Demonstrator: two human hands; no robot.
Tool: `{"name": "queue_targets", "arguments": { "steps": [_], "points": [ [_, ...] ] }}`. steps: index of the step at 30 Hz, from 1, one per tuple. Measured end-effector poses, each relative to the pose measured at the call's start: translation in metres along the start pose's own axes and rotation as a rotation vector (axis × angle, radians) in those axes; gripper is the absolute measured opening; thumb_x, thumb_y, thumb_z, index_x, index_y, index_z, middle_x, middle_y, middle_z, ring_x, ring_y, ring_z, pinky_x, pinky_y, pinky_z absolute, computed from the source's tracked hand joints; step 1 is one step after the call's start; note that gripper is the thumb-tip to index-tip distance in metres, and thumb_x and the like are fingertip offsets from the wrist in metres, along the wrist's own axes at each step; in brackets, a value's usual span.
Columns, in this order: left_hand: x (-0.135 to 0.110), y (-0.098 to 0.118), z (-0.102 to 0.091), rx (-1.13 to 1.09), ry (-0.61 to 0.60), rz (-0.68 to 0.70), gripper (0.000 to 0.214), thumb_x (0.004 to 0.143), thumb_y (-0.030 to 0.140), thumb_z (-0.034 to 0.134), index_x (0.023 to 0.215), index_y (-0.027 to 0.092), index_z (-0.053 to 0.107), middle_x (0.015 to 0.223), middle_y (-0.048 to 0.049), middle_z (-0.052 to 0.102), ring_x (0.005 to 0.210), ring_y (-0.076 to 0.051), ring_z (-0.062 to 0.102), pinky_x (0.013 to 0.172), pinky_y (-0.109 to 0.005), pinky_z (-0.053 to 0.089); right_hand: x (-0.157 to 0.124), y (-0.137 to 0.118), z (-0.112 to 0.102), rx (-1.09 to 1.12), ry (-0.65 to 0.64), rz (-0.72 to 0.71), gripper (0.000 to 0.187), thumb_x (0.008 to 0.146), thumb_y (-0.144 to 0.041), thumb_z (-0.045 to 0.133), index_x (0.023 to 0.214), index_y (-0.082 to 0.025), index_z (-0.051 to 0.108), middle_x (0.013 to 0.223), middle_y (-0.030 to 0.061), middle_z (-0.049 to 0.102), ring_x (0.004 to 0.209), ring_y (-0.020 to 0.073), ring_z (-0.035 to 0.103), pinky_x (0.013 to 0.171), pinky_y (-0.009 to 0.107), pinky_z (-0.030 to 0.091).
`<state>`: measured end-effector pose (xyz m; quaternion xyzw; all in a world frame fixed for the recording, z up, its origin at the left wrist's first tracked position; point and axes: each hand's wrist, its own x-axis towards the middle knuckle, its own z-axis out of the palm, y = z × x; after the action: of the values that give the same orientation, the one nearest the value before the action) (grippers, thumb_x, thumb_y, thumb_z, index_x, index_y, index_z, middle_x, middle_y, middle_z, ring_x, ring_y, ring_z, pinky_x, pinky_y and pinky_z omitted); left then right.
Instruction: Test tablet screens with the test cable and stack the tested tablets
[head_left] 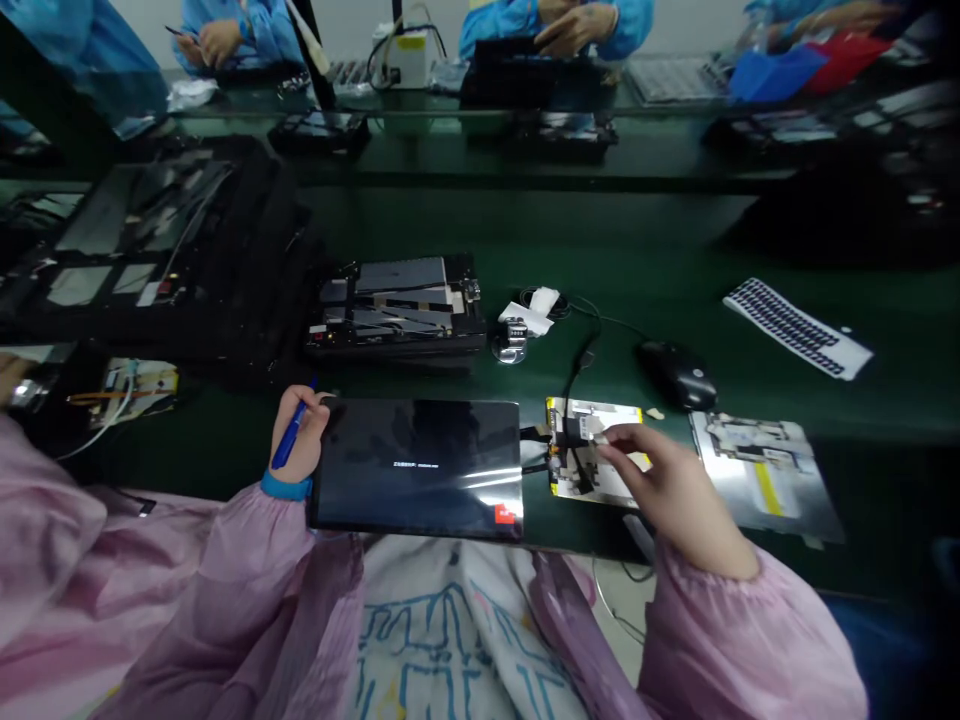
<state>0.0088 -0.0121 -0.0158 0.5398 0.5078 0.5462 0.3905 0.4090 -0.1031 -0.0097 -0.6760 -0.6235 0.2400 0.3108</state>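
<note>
My left hand (298, 437) is closed around a blue pen (291, 433), its fingers at the upper left corner of a tablet screen (420, 480). The screen is lit, with a small line of text and a red mark at its lower right. Short black cables run from its right edge to an opened tablet body (611, 480) with a pale plate and yellow edges. Over that body my right hand (664, 480) pinches something small and light beside a black connector (574, 428); the fingers partly hide it. A metal back plate (791, 495) lies right of this hand.
Behind the screen sits a stack of opened tablet units (397, 310), with a larger stack (150, 240) at the left. A mouse (677, 375), a sheet of small labels (799, 328) and a metal clip-like part (514, 340) lie farther back. Co-workers' hands (577, 28) show across the bench.
</note>
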Motion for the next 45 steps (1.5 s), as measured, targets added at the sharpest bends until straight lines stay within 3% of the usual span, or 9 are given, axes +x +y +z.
{"name": "queue_targets", "arguments": {
  "steps": [2,5,11,16,26,45],
  "points": [
    [0.001,0.000,0.002,-0.045,-0.019,0.004,0.044,0.067,0.049,0.075,0.078,0.019,0.044,0.075,-0.0001,0.063,0.061,-0.012,0.060,0.056,-0.023,0.046,-0.004,-0.023,0.001,0.227,-0.108,-0.017,0.027,0.086,-0.046,0.053,0.084,-0.020,0.060,0.080,0.0059,0.066,0.066,0.0162,0.061,0.061,0.028,0.048],
    [0.003,0.001,0.003,-0.057,-0.031,0.010,0.045,0.066,0.048,0.076,0.078,0.019,0.044,0.074,0.0005,0.063,0.060,-0.012,0.061,0.056,-0.023,0.048,-0.001,-0.044,0.010,0.342,-0.294,-0.022,0.024,0.086,-0.041,0.054,0.083,-0.020,0.064,0.076,0.0040,0.067,0.065,0.0147,0.060,0.060,0.026,0.047],
    [0.007,0.004,0.005,0.021,-0.005,0.025,0.048,0.062,0.051,0.078,0.077,0.020,0.045,0.071,0.0011,0.063,0.057,-0.011,0.059,0.054,-0.022,0.047,0.018,-0.025,0.029,0.399,-0.414,0.130,0.028,0.083,-0.041,0.054,0.071,-0.017,0.063,0.063,0.0024,0.062,0.058,0.0134,0.054,0.055,0.026,0.040],
    [0.008,0.003,0.007,0.071,0.043,0.043,0.049,0.060,0.052,0.079,0.076,0.019,0.046,0.074,-0.0004,0.065,0.059,-0.011,0.057,0.054,-0.021,0.046,0.022,-0.018,0.032,0.475,-0.527,0.151,0.029,0.082,-0.040,0.051,0.073,-0.016,0.063,0.063,0.0020,0.059,0.058,0.0128,0.052,0.056,0.026,0.038],
    [0.009,-0.003,0.005,0.025,0.017,0.060,0.045,0.062,0.045,0.079,0.079,0.019,0.047,0.075,0.0006,0.064,0.061,-0.010,0.057,0.057,-0.021,0.045,0.024,-0.018,0.030,0.471,-0.594,0.146,0.031,0.081,-0.043,0.050,0.072,-0.016,0.062,0.063,-0.0006,0.052,0.059,0.0107,0.043,0.056,0.025,0.032],
    [0.008,0.001,0.008,0.035,0.021,0.043,0.046,0.061,0.045,0.080,0.077,0.019,0.046,0.075,-0.0009,0.064,0.061,-0.011,0.057,0.056,-0.022,0.046,0.016,-0.024,0.030,0.433,-0.532,0.113,0.027,0.086,-0.037,0.047,0.075,-0.016,0.060,0.071,0.0029,0.061,0.065,0.0136,0.052,0.061,0.026,0.040]
  ]
}}
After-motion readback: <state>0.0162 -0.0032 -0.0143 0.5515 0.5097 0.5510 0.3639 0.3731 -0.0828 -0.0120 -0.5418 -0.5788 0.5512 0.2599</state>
